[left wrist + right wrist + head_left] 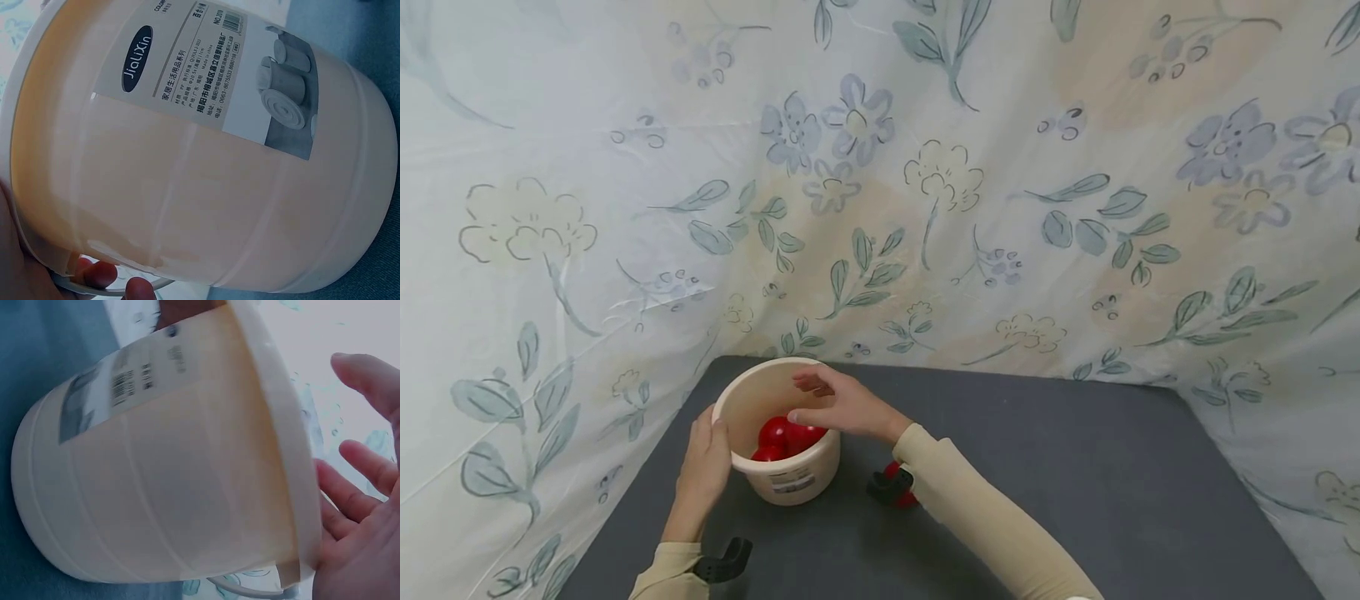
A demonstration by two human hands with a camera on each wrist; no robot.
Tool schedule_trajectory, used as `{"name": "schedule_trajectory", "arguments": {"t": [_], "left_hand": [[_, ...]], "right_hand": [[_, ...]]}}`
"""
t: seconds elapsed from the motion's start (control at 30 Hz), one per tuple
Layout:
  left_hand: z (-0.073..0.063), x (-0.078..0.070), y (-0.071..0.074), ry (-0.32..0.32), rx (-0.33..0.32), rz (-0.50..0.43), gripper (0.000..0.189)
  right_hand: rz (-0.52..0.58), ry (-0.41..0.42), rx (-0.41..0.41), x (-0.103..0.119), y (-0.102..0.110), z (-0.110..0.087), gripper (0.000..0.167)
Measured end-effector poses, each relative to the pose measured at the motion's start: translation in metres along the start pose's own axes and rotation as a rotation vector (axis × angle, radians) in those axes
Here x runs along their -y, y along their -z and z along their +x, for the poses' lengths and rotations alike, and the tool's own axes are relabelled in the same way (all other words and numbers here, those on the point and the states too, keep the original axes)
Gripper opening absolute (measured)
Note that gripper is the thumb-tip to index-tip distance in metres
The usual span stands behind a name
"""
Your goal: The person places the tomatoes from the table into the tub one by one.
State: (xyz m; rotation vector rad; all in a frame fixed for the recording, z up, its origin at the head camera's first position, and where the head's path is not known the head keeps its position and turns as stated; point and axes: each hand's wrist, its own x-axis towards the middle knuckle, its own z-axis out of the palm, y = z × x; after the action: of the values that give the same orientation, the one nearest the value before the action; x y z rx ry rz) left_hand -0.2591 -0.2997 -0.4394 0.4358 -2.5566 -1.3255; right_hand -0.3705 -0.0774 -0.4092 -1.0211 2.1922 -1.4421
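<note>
A cream plastic bucket (823, 467) with a printed label (206, 69) stands towards the left of the dark table. Several glossy red round things (775, 432) lie inside it; their exact kind is hard to tell. My left hand (706, 462) grips the bucket's left rim, thumb on the near side and fingers behind. Over the right part of the opening is my right hand (853, 407), its fingers spread and loosely bent, holding nothing. In the right wrist view, that hand (362, 519) is at the rim, with some fingertips behind it.
Another red thing (906, 498) is on the dark table (1037, 467), mostly hidden beneath my right wrist and its black strap (889, 487). Floral cloth (880, 208) hangs along the table's back and sides. A bucket handle (240, 589) shows below the rim.
</note>
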Motion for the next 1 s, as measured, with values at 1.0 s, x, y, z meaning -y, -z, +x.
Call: {"name": "schedule_trajectory", "arguments": {"t": [1.0], "left_hand": [[-0.001,0.001,-0.001,-0.029,-0.005,-0.015,0.059]], "right_hand": [[0.226,-0.047,-0.29,-0.083,0.029,-0.112,0.046]]}}
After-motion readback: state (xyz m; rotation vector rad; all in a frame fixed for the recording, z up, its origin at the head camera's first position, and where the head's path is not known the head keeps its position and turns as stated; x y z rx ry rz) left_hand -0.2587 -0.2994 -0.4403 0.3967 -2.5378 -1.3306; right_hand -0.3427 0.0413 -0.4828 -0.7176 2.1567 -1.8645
